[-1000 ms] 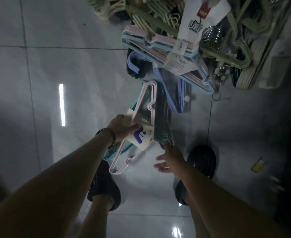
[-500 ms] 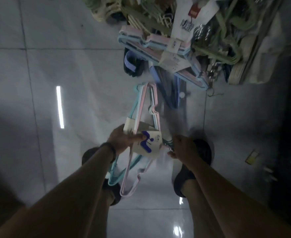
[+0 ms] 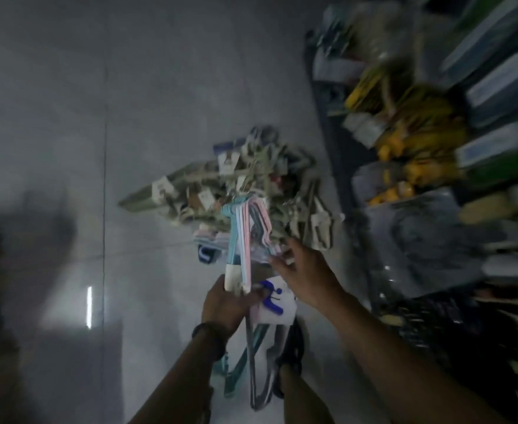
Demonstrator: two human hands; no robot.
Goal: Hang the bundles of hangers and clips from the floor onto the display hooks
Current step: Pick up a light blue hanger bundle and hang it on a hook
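The left hand [image 3: 227, 304] grips the bundle [image 3: 243, 237] of pastel hangers by its middle. The right hand [image 3: 308, 275] hovers just beside, fingers spread.

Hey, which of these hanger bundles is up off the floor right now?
The pastel blue-and-pink bundle with the white card, gripped by the left hand. The other bundles, mostly greenish-beige, lie in a pile on the floor beyond it.

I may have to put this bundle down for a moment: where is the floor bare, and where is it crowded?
Bare tile floor spreads left of the pile of hangers and beyond it. Crowded: the pile itself, just ahead of the pastel hanger bundle, and the stocked shelves on the right.
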